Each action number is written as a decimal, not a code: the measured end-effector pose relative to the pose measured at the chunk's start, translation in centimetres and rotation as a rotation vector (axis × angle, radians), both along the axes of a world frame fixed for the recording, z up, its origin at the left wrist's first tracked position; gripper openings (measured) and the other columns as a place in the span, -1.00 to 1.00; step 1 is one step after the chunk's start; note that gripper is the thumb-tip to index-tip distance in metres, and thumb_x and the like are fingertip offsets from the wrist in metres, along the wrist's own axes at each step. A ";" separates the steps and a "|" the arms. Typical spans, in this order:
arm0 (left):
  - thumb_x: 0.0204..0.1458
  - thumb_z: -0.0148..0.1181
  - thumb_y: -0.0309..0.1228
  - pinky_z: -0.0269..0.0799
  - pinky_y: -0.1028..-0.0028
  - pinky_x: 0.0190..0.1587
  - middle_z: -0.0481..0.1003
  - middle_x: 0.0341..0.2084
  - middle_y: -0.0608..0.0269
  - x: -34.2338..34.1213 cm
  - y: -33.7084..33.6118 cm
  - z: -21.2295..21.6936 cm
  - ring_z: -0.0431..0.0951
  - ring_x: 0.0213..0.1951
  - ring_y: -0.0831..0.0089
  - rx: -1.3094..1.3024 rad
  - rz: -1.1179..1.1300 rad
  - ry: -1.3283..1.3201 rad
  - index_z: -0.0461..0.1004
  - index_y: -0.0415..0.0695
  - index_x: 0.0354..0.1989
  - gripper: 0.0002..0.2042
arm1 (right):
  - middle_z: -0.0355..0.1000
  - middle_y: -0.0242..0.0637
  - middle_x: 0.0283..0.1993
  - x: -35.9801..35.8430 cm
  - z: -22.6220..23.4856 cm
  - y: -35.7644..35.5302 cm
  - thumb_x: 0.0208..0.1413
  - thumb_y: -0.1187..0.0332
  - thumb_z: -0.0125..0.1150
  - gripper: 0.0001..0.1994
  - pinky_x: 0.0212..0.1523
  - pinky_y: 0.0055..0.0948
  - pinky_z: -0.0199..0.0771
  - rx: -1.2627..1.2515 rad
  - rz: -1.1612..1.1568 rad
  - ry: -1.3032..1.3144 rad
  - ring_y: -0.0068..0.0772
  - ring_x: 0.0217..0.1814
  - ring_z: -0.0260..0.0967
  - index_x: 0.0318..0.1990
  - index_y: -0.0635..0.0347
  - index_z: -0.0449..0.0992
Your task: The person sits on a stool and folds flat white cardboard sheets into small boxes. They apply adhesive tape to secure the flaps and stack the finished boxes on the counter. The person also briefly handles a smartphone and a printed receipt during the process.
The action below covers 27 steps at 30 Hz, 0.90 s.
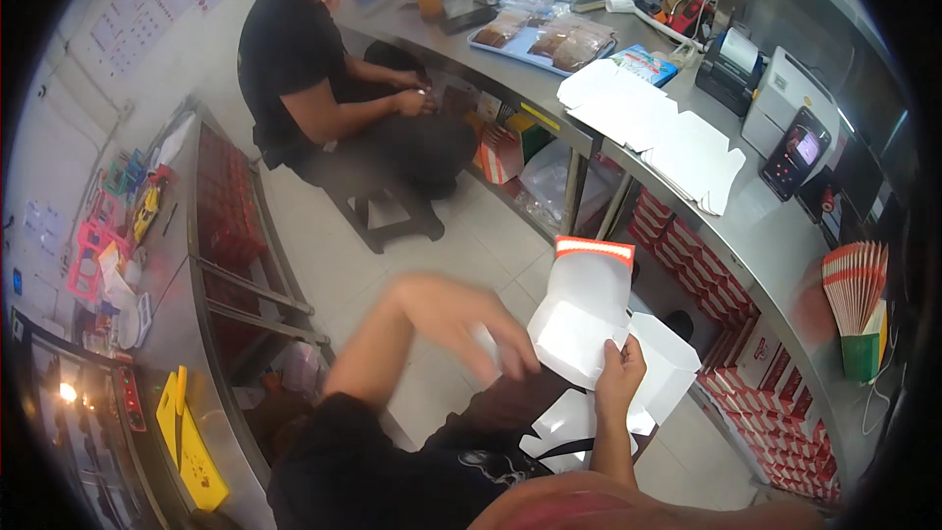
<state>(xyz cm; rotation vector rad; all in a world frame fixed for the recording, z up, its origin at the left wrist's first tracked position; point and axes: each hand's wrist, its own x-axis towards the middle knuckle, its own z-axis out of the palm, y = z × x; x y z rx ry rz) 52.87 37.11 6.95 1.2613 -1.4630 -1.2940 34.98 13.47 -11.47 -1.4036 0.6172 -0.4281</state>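
Observation:
My right hand (620, 373) grips a partly folded white paperboard box (584, 329), its thumb on the upper side and the other fingers mostly hidden. A red band with a white stripe runs along the box's far edge. Another unfolded white panel (669, 363) spreads to the right beneath that hand; I cannot tell if it belongs to the same box. More white board (564, 422) lies lower, over my lap. To the left of the box hangs my left hand (466, 324), smeared by motion, its fingers bent downward close to the box's left edge.
Flat white box blanks (653, 132) lie stacked on the steel counter (726, 226), near a phone (797, 152) and printers. A tray (545, 44) holds bagged food. A co-worker (339, 88) sits on a low stool. At left, a knife rests on a yellow cutting board (191, 451).

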 end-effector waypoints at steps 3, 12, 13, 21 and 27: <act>0.26 0.27 -0.13 0.52 0.20 0.09 0.61 -0.05 -0.01 9.7 4.0 -1.1 0.64 -0.01 0.15 0.054 0.735 -0.064 0.40 -0.32 0.23 -0.45 | 0.57 -0.12 -0.01 -0.1 -1.0 -0.2 0.25 0.53 0.14 -0.70 0.13 -0.39 0.45 -0.032 -0.001 0.019 -0.38 0.03 0.51 0.09 0.49 0.50; 0.27 0.12 0.01 0.05 0.04 0.48 0.13 0.46 -0.19 34.6 12.4 -18.2 0.10 0.49 -0.05 0.607 1.419 -1.577 0.18 -0.27 0.45 -0.27 | 0.60 -0.15 -0.13 2.0 -3.7 1.9 0.22 0.55 0.16 -0.76 0.01 -0.42 0.51 -0.044 0.046 0.060 -0.40 -0.10 0.54 0.01 0.45 0.53; 0.28 0.08 0.03 -0.02 0.03 0.51 0.09 0.48 -0.19 35.0 11.8 -19.1 0.05 0.52 -0.04 0.614 1.454 -1.547 0.15 -0.26 0.48 -0.25 | 0.60 -0.16 -0.14 2.1 -3.5 2.2 0.21 0.55 0.17 -0.77 0.00 -0.42 0.51 -0.030 0.036 0.069 -0.40 -0.11 0.55 0.00 0.45 0.54; 0.32 -0.08 0.13 -0.15 0.01 0.55 0.03 0.52 -0.17 38.9 10.6 -20.6 -0.05 0.56 -0.01 0.834 1.449 -1.393 0.05 -0.23 0.54 -0.21 | 0.61 -0.11 -0.12 3.6 -2.4 3.5 0.21 0.53 0.20 -0.75 -0.02 -0.41 0.51 -0.070 0.061 0.190 -0.38 -0.11 0.56 0.01 0.47 0.53; 0.25 0.05 0.07 0.08 0.07 0.49 0.08 0.50 -0.20 38.2 12.9 -22.5 0.03 0.53 -0.05 0.766 1.440 -1.644 0.09 -0.26 0.52 -0.19 | 0.60 -0.12 -0.14 2.6 -4.1 2.9 0.21 0.53 0.20 -0.76 -0.01 -0.39 0.51 -0.117 0.060 0.142 -0.39 -0.10 0.55 0.00 0.45 0.54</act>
